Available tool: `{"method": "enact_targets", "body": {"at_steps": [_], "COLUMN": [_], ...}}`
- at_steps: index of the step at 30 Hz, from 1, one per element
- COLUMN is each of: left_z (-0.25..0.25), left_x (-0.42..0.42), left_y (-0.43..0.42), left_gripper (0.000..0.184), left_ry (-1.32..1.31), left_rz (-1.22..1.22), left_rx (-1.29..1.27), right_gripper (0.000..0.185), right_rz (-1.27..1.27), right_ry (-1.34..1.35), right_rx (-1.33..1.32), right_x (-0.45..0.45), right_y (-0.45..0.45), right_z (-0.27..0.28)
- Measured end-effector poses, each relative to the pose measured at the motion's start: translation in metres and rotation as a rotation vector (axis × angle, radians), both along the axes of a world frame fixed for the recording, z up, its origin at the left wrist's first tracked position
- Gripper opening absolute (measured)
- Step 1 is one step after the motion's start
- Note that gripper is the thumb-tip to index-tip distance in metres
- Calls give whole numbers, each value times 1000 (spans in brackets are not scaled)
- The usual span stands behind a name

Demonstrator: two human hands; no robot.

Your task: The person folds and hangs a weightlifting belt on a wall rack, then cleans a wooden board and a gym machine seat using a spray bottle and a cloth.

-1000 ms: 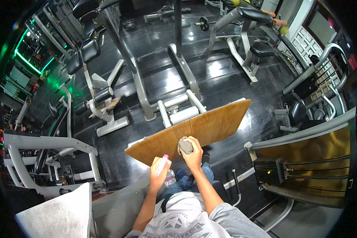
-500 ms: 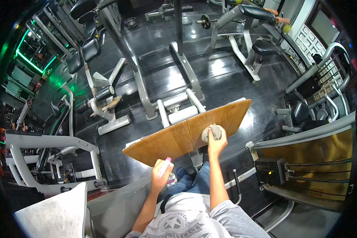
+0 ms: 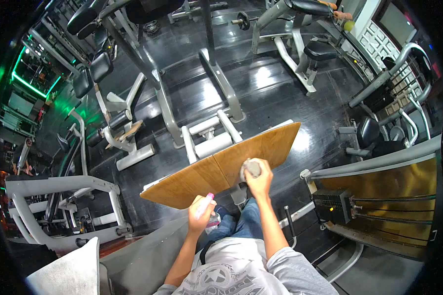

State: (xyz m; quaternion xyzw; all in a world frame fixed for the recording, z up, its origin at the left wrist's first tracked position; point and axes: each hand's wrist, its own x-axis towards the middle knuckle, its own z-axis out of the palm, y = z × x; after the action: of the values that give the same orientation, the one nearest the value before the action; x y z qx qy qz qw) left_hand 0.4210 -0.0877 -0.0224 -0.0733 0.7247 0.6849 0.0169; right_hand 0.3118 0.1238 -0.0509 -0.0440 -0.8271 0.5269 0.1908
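My left hand (image 3: pixel 197 217) is wrapped round the neck of a spray bottle (image 3: pixel 213 222) with a pink-and-white head; a clear, pinkish body shows below the fingers. My right hand (image 3: pixel 262 181) grips a bunched greyish cloth (image 3: pixel 250 168), which lies against the face of a tilted wooden board (image 3: pixel 182 186). That board has a seam down its middle and sits on a grey metal frame (image 3: pixel 214 144). The spray bottle is just below the board's near edge.
Gym machines stand all around on a dark, glossy floor (image 3: pixel 261 101). At right is a weight stack (image 3: pixel 332 206) beside a gold panel. A grey tubular frame (image 3: pixel 66 184) and a white towel-like cover (image 3: pixel 66 270) are at left. My legs (image 3: pixel 248 219) are below the board.
My right hand and the cloth have shifted a little across the board, with the wrist turned. The view has swung slightly. The left hand still holds the spray bottle.
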Motion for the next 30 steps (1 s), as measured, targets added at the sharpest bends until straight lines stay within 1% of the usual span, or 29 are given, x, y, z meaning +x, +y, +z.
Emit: {"method": "enact_targets", "body": {"at_steps": [1,3,4,6,7,8,10,12,15,19,21,23,25,27,28,30], "left_z": [1,7,10,17,16,13,12,14,19,13,16,21,25,27,27,27], "left_x": [-2,-8,-10,-14,-15,-17,-20,-22,-29,-37,-43,-50,-53,-58,-59,-60], "left_y": [3,6,7,11,13,15,20,27,37,47,57,64,70,76,79,85], "left_gripper": [12,13,13,7,7,8,8,9,10,10,11,11,12,12,12,13], "left_ry": [-3,-4,-6,-19,-19,-15,-12,-53,-80,-71,-58,-44,-35,-34,-33,-27], "left_rz": [5,24,31,22,27,41,61,82,79,80,111,116,127,119,129,122], "left_rx": [2,12,12,-20,-17,-9,3,5,-55,-45,-25,-45,-64,-30,-27,-46], "right_gripper": [33,28,26,26,26,29,30,34,39,40,40,39,37,36,36,37], "right_rz": [-52,-180,-207,-212,-224,-222,-146,-2,210,307,363,306,194,81,53,95], "right_ry": [-8,-21,2,31,63,68,76,43,5,-34,-45,-60,-66,-30,-49,-16], "right_rx": [11,-77,-21,-18,-15,-74,-99,-151,-99,-38,50,81,77,50,26,31], "right_x": [-6,-19,-23,-25,-26,-23,-11,3,16,2,-10,-19,-27,-36,-40,-40], "right_y": [11,25,29,20,13,5,-13,-28,-37,-5,20,45,67,80,83,76], "right_z": [2,9,20,25,27,18,12,6,1,2,5,13,11,13,15,21]}}
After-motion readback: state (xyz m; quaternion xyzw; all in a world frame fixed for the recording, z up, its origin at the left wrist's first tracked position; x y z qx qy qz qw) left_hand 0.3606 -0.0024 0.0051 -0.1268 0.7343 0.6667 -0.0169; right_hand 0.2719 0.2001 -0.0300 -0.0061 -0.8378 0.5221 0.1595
